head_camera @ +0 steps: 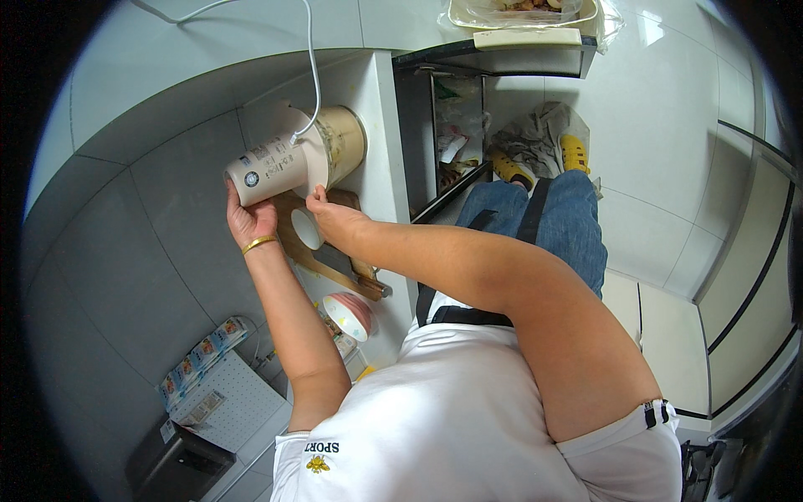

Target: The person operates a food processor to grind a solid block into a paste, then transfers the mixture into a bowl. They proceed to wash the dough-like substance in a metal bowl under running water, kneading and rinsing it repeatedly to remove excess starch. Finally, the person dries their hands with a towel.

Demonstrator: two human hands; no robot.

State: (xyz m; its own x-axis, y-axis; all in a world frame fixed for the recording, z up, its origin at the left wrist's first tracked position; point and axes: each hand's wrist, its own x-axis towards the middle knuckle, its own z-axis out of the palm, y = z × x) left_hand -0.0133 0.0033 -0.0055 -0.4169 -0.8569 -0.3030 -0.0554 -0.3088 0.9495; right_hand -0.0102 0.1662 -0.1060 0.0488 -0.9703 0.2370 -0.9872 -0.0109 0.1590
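Observation:
A countertop blender with a beige motor head (270,164) and a clear jar (342,141) stands against a white cabinet surface. Yellowish residue coats the jar wall. My left hand (251,216), with a gold bracelet at the wrist, cups the far end of the motor head. The fingertips of my right hand (329,210) grip the rim of the beige collar (312,166). A white power cord (317,81) runs into the motor head. Just under my right hand is a white cup (307,228), beside a wooden cutting board (292,235).
A pink-striped bowl (351,315) sits near my left forearm. An open dark-framed compartment (458,132) holds bagged items near my legs. A lined bin (527,24) holds scraps at the top. Grey wall tiles (182,194) and a white perforated box (229,398) are at left.

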